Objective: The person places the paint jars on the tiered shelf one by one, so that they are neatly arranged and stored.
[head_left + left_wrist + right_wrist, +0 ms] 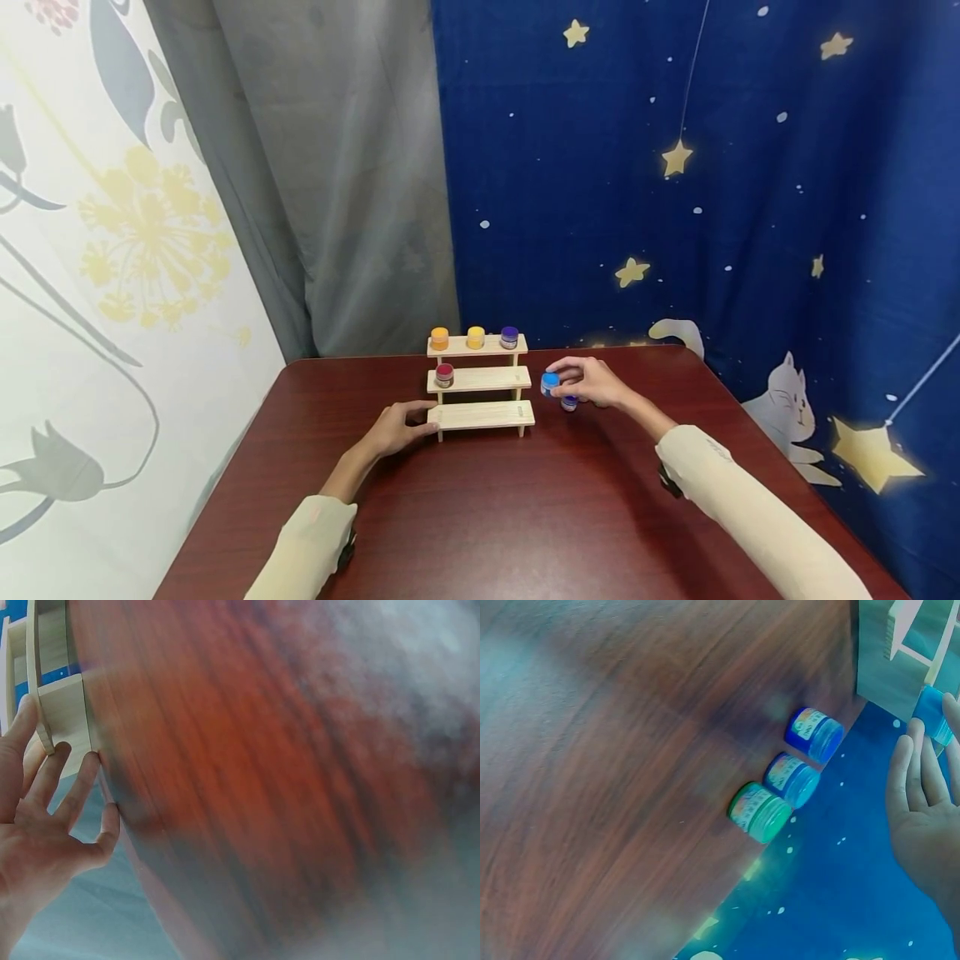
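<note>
My right hand (592, 382) pinches a light blue paint jar (550, 383) between thumb and fingers, just right of a three-tier wooden display stand (480, 415). In the right wrist view, that jar (932, 712) shows at the fingertips. At the stand's left side, my left hand (399, 427) grips the end of the lowest tier, thumb in front and fingers behind. Orange (439, 338), yellow (476, 337) and purple (509, 337) jars sit along the top tier. A dark red jar (445, 375) stands at the left of the middle tier.
Below my right hand in the right wrist view, a dark blue jar (814, 735), a blue jar (792, 780) and a green jar (759, 813) stand in a row on the dark red wooden table (480, 517). Curtains (555, 208) hang behind the table's far edge.
</note>
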{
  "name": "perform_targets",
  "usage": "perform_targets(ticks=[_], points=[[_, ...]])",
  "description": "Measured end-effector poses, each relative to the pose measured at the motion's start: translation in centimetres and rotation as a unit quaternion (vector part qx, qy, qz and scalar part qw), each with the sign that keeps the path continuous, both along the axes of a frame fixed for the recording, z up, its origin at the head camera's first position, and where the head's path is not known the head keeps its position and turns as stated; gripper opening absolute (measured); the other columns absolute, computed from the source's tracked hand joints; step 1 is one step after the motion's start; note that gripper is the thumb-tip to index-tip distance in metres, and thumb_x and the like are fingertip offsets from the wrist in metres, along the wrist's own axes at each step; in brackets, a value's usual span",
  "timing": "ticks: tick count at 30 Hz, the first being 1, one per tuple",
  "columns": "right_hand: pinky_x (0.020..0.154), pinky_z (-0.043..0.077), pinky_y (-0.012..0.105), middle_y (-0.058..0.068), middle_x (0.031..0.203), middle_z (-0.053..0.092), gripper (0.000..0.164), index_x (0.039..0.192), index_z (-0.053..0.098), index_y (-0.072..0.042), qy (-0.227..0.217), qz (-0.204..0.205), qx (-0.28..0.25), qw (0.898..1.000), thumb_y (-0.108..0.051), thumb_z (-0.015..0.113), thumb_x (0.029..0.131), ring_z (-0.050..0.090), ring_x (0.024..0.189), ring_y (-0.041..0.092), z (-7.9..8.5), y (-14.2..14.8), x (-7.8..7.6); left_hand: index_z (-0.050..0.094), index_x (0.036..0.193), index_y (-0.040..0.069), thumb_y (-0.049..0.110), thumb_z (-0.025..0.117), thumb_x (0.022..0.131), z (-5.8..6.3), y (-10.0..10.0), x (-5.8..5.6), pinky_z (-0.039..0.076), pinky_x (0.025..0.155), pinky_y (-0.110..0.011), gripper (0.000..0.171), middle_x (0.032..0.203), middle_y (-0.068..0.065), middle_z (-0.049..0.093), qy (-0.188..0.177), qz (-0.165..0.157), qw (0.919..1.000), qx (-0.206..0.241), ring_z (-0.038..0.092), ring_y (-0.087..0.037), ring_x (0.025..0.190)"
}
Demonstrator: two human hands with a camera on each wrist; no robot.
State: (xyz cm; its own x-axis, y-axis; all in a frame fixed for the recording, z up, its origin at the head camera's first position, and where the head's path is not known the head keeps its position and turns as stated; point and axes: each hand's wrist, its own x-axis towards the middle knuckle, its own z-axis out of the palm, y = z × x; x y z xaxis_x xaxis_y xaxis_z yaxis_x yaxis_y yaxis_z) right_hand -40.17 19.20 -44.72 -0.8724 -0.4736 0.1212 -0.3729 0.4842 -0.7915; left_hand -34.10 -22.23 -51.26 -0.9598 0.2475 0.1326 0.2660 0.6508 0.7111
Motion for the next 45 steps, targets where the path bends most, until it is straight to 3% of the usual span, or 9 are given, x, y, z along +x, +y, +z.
perform_targets(ticks=[3,6,22,28,34,45], points=[[0.075,0.06,0.036,0.015,0.113,0.077,0.041,0.126,0.072,-0.005,0.007,0.005,0.004,1.0,-0.015,0.085,0.088,0.074,0.101,0.027,0.3,-0.6,-0.2,0.07,0.136,0.01,0.025,0.081,0.093,0.0,0.0,0.1,0.054,0.095,-0.049,0.046,0.123,-0.013,0.072,-0.001,0.001,1.0,-0.001,0.068,-0.027,0.111],[0.089,0.059,0.041,0.015,0.114,0.076,0.042,0.127,0.071,-0.004,0.016,0.016,0.001,1.0,-0.015,0.085,0.089,0.074,0.105,0.028,0.6,-1.2,-0.4,0.069,0.136,0.01,0.025,0.081,0.093,0.0,0.0,0.1,0.054,0.095,-0.049,0.047,0.124,-0.013,0.072,-0.002,0.002,1.0,-0.002,0.068,-0.028,0.111],[0.088,0.059,0.036,0.016,0.116,0.075,0.04,0.127,0.07,-0.002,0.009,0.047,-0.02,0.999,-0.011,0.083,0.09,0.073,0.108,0.029,1.0,-4.9,-1.3,0.07,0.135,0.011,0.024,0.081,0.093,0.0,0.2,0.0,0.055,0.094,-0.048,0.045,0.123,-0.012,0.072,0.0,0.004,1.0,-0.001,0.068,-0.028,0.11],[0.085,0.059,0.033,0.015,0.113,0.077,0.041,0.127,0.071,-0.002,0.03,0.057,-0.015,0.998,-0.01,0.084,0.088,0.073,0.108,0.03,1.0,-6.3,-1.6,0.07,0.135,0.011,0.024,0.082,0.092,0.0,0.1,-0.1,0.054,0.094,-0.048,0.046,0.121,-0.011,0.073,-0.001,0.005,1.0,-0.002,0.068,-0.028,0.11],[0.082,0.059,0.03,0.01,0.11,0.078,0.042,0.126,0.072,-0.006,0.046,0.043,-0.003,0.998,-0.013,0.086,0.087,0.073,0.108,0.024,0.9,-7.4,-1.8,0.071,0.133,0.01,0.023,0.082,0.092,-0.1,0.1,-0.1,0.054,0.092,-0.047,0.045,0.117,-0.012,0.074,0.0,0.005,1.0,0.0,0.068,-0.027,0.107],[0.084,0.059,0.032,0.012,0.111,0.078,0.041,0.125,0.073,-0.005,0.063,0.04,-0.003,0.997,-0.013,0.086,0.087,0.073,0.108,0.025,0.1,-9.5,-1.9,0.071,0.134,0.011,0.025,0.082,0.092,0.2,0.1,0.1,0.054,0.09,-0.045,0.045,0.115,-0.011,0.074,-0.003,0.007,1.0,0.002,0.068,-0.026,0.105]])
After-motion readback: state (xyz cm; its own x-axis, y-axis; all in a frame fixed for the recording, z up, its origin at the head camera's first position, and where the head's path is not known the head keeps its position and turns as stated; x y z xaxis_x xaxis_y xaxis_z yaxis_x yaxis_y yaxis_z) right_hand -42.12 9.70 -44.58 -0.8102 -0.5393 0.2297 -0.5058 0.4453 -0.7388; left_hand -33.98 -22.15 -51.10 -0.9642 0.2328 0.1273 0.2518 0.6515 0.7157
